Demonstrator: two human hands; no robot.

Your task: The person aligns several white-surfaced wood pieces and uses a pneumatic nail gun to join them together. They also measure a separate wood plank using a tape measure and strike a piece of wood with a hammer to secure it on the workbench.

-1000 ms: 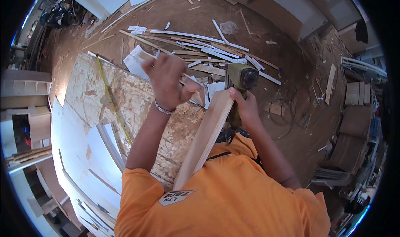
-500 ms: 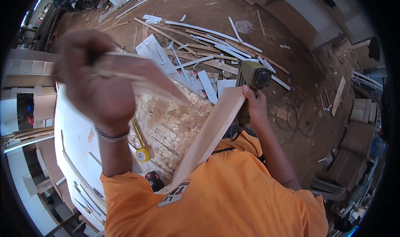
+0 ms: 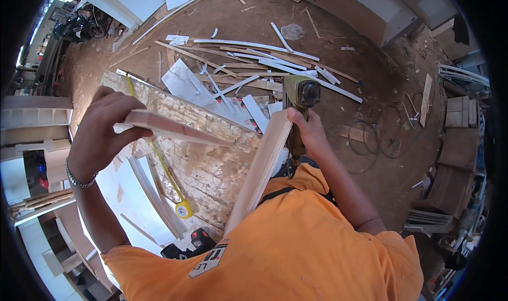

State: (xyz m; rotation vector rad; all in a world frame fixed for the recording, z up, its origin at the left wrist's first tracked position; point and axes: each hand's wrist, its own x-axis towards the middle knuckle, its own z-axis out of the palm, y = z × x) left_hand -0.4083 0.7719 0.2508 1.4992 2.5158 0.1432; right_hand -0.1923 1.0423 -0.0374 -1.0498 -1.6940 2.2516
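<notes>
My left hand (image 3: 108,129) pinches the end of a narrow wooden board (image 3: 182,129), fingers above and thumb below. That board is raised over the workbench (image 3: 198,168), its far end pointing right toward a second board. The second, longer wooden board (image 3: 259,171) slants from against my orange shirt up to my right hand (image 3: 309,134). There my thumb rests at the board's upper end. The fingers of that hand are closed, partly hidden, around an olive-green nail gun (image 3: 304,92), which stands right beside the board end.
A yellow tape measure (image 3: 183,209) lies on the bench with its blade pulled out. Near my shirt is a black and red cordless drill (image 3: 201,240). Wood and white offcuts (image 3: 264,63) litter the floor ahead; a coiled hose (image 3: 370,142) lies right. Cabinet panels (image 3: 365,15) stand behind.
My left hand has come down and away from the camera, bringing its board lower and more level. The right hand keeps its hold on the nail gun. The view has shifted slightly.
</notes>
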